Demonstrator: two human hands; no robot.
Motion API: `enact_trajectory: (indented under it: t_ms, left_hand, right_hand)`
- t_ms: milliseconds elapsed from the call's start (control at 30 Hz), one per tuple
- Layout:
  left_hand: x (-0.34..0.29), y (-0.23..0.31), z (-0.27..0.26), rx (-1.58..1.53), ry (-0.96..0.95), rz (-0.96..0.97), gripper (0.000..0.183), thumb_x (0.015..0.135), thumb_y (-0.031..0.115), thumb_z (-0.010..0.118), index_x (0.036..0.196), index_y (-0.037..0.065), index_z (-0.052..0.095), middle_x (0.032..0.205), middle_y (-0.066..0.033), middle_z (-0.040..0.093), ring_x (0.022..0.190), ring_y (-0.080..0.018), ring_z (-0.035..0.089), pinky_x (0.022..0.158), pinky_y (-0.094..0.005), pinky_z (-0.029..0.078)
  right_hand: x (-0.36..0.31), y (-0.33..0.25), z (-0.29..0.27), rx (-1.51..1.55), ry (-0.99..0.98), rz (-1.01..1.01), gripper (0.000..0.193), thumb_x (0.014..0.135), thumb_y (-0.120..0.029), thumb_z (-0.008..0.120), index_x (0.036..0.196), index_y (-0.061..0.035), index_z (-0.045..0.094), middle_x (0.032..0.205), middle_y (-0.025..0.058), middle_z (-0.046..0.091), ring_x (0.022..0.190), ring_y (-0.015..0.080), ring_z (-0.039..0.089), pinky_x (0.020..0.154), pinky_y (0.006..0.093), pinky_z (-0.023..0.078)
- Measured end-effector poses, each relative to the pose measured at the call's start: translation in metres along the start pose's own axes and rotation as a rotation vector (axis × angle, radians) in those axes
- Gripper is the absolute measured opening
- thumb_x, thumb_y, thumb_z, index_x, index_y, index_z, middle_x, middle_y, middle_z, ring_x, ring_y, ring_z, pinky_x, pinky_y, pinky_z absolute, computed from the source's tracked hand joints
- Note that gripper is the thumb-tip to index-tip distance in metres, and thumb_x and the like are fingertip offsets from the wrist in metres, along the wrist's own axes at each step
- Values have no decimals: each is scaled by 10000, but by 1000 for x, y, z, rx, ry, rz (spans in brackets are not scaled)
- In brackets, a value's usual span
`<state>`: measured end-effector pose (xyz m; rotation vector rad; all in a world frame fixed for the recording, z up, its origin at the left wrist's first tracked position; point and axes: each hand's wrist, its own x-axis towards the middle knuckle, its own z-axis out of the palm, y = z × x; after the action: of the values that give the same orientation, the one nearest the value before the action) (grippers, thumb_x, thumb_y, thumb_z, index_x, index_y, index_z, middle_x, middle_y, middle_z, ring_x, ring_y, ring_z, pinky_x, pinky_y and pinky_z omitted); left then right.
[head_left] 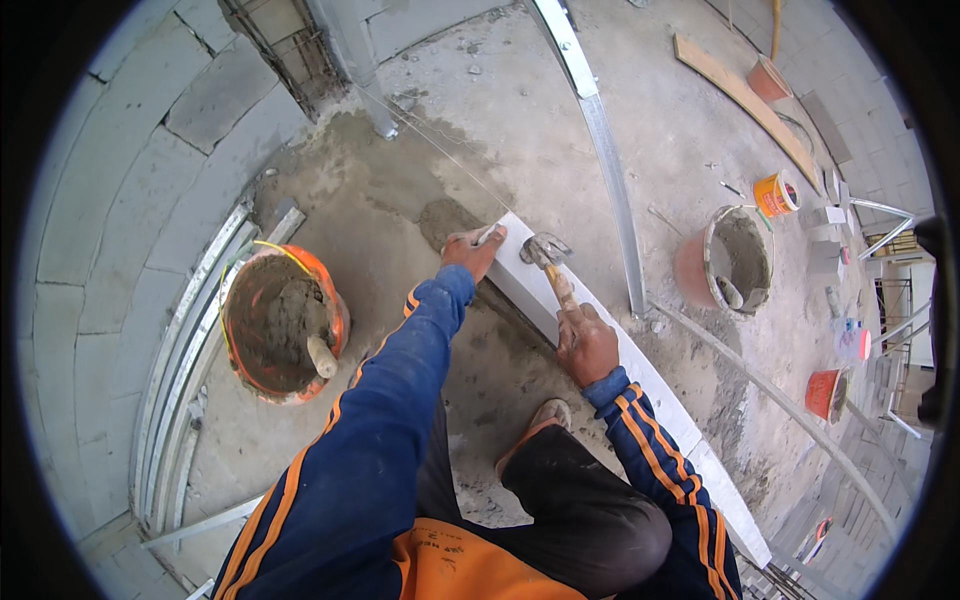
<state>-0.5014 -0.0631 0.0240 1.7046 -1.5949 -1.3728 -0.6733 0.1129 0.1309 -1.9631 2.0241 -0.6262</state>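
My left hand (473,251) grips the far end of a long white block (612,338), its fingers over the end's top edge. In my right hand (586,345) is a claw hammer (547,252), held by its wooden handle. The hammer's metal head is at the block's top face, just right of my left hand; whether it touches cannot be told. The block lies in a row that runs toward the lower right. Wet mortar (445,222) shows on the floor past the block's far end, and a thin string (440,150) stretches from there toward the far wall.
To the left stands an orange bucket (335,290) of mortar with a trowel (321,355), beside metal channels (165,390) along the block wall (95,230). A metal profile (612,190) rises right of the row. Farther right are a mortar bucket (692,268), an orange tub (772,196) and a plank (745,95).
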Motion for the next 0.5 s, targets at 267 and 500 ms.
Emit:
enact_trajectory:
  t_ms: [267, 500]
  left_hand:
    - [-2, 7, -6, 14, -45, -22, 717, 858, 669, 602, 1273, 91, 685, 1241, -255, 643, 1220, -365, 585, 1069, -405, 425]
    - [-2, 4, -1, 142, -9, -63, 700, 866, 691, 550, 1319, 168, 662, 1356, -252, 565, 1259, -395, 543, 1106, -445, 400]
  right_hand:
    - [1, 2, -6, -7, 64, -35, 356, 863, -82, 652, 1219, -82, 650, 836, 164, 613, 661, 382, 623, 589, 471, 505]
    - [-3, -1, -9, 21, 36, 28, 221, 865, -80, 650, 1079, -54, 701, 863, 188, 635, 695, 397, 633, 635, 483, 511]
